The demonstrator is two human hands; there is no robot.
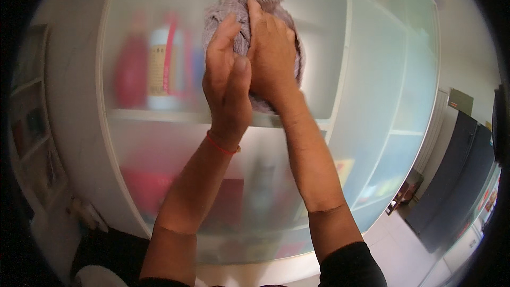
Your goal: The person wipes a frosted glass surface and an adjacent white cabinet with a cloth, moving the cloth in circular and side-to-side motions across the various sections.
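Note:
A greyish-purple cloth (239, 2) lies bunched against the frosted glass front of a cabinet (322, 83), near the top middle of the view. My right hand (273, 52) presses on the cloth, its back towards me and its fingers pointing up. Beside it, my left hand (229, 75) rests on edge along the cloth's left part, thumb towards the right hand. Its fingers are partly bent, and whether they grip any cloth cannot be told. A red cord is around my left wrist.
Blurred behind the glass are a white bottle (159, 67) with a label, a red bottle (131, 71) and red boxes on a lower shelf. Open shelves (30, 87) are at far left. A dark refrigerator (446, 179) stands at far right.

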